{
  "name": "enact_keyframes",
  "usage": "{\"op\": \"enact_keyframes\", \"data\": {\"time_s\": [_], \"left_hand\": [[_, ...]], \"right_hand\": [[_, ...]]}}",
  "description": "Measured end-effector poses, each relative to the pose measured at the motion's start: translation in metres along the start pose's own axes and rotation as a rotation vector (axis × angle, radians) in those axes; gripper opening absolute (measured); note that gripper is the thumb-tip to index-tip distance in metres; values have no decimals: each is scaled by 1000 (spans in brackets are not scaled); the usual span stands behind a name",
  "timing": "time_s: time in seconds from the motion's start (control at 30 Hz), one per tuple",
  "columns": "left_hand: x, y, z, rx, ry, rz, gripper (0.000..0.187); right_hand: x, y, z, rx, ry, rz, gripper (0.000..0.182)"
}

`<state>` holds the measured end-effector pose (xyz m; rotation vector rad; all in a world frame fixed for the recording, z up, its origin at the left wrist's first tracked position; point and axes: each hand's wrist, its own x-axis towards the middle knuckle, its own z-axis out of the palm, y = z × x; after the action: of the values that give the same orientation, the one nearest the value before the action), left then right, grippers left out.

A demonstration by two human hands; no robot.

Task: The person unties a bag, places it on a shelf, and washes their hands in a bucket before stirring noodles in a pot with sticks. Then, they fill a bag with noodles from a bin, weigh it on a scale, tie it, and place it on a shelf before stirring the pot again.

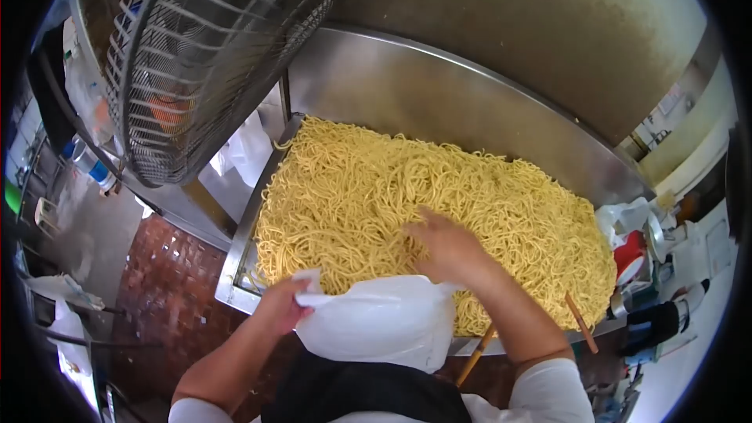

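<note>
A deep heap of yellow noodles (352,188) fills the steel tray (227,286) in front of me. At the tray's near edge, my left hand (282,305) pinches the gathered corner of a white plastic bag (376,321). The bag bulges out in front of my dark apron; what it holds is hidden. Over the middle of the heap is my right hand (448,247), fingers apart and pointing left, right at the noodles' surface, with nothing visible in it. The bag's right end lies just below that wrist.
A large caged fan (211,55) looms at upper left. Behind the noodles rises a steel backboard (439,86). Two wooden sticks, one at the near edge (476,356) and another at right (581,321), poke out of the tray. Bags and a red item (629,254) crowd the right end.
</note>
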<state>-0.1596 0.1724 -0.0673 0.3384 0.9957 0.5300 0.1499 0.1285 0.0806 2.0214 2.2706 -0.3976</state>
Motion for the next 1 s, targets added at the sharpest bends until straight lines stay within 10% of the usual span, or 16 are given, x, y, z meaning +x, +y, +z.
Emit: {"op": "enact_keyframes", "data": {"time_s": [0.13,0.2,0.37,0.63,0.7,1.0], "left_hand": [[-11,-19,-14,56,19,-92,23],[-2,-18,-12,49,32,-21,23],[17,-5,5,131,184,216,27],[56,49,53,63,-54,196,19],[53,59,88,138,-95,218,18],[25,62,72,408,-184,373,19]], "right_hand": [[86,79,10,-401,325,24,78],[124,90,-8,-250,-106,260,81],[197,123,55,-51,-67,365,62],[89,-7,122,374,89,-61,28],[41,-72,141,1136,-72,-67,31],[-9,-79,79,1037,-403,-65,37]]}}
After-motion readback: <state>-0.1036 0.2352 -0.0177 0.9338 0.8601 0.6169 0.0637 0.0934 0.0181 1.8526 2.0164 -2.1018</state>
